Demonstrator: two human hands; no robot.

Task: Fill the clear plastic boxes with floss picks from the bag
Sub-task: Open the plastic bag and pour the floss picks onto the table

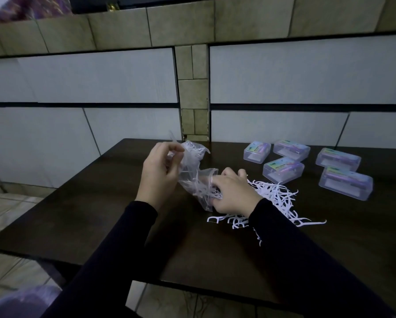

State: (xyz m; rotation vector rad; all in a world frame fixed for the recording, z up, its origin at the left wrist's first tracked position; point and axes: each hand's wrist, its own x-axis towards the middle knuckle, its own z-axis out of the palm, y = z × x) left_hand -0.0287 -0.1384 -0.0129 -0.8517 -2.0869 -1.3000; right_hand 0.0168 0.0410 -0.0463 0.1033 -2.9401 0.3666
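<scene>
Left hand pinching the bag up by its closed end, right hand curled at its mouth, raking picks onto the table. Best to keep the mouth low and shake gently, heaping picks short of the boxes, all shut, well right.

A dark wooden table carries a loose heap of white floss picks. Beyond the heap, toward the table's far right, five clear plastic boxes lie closed, near one another.
</scene>
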